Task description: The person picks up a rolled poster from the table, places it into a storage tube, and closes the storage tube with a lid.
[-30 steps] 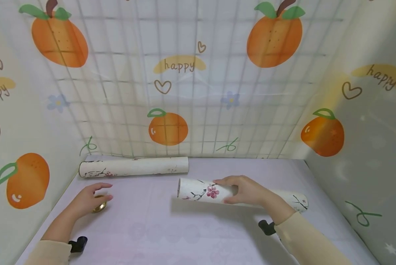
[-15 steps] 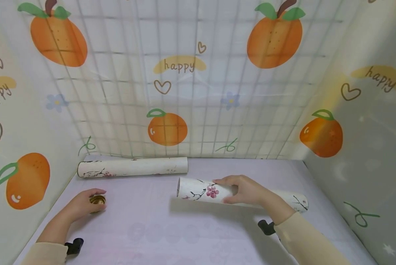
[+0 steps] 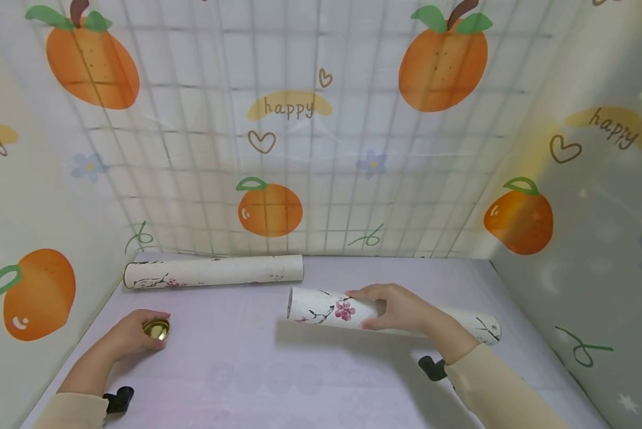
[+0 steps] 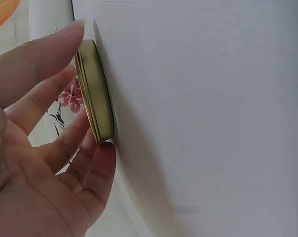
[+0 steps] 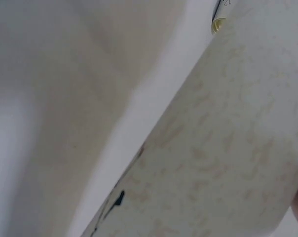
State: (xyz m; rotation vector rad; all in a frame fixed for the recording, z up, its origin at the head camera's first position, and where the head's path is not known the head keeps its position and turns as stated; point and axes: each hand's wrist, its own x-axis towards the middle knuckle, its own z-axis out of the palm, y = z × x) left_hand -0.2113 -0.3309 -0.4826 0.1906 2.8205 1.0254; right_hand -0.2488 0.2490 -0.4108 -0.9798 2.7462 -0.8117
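Observation:
My left hand [image 3: 130, 335] pinches the rim of a shallow round gold metal lid [image 3: 157, 329] at the left of the table. In the left wrist view, the lid [image 4: 95, 91] appears edge-on between thumb and fingers, close to the table surface. My right hand [image 3: 401, 307] grips a white tube [image 3: 315, 307] printed with plum blossom, thumb and fingers round its middle. A shadow falls below the raised left end of that tube. In the right wrist view, the pale wall of the tube [image 5: 213, 148] fills much of the frame.
A second white blossom-print tube [image 3: 213, 272] lies along the back left of the table [image 3: 235, 357]. Curtains [image 3: 331, 179] printed with oranges close off the back and both sides. A black wrist mount shows at the left cuff [image 3: 84, 409] and another at the right cuff.
My left hand has closed on the gold lid and tilted it, so its shiny hollow now shows in the head view. My right hand and its tube stay nearly still.

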